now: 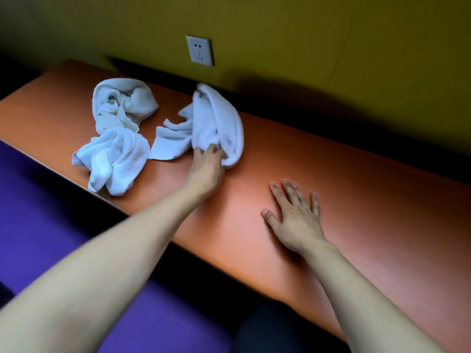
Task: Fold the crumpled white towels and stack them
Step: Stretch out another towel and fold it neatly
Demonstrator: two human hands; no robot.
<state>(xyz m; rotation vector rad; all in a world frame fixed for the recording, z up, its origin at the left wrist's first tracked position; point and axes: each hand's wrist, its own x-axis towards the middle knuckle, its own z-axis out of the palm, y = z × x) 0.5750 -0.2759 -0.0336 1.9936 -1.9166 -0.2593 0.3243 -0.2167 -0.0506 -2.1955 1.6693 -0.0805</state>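
Observation:
Three crumpled white towels lie on the left half of an orange table (356, 200). One towel (122, 103) is bunched at the back left, another towel (114, 159) lies near the front edge. My left hand (207, 164) grips the near end of the third towel (216, 118), which stretches toward the wall. My right hand (295, 215) rests flat on the bare tabletop to the right, fingers spread, holding nothing.
A yellow-green wall runs behind the table, with a white power socket (199, 50) above the towels. A dark gap lies between table and wall. A purple surface (51, 212) lies below the table's front edge.

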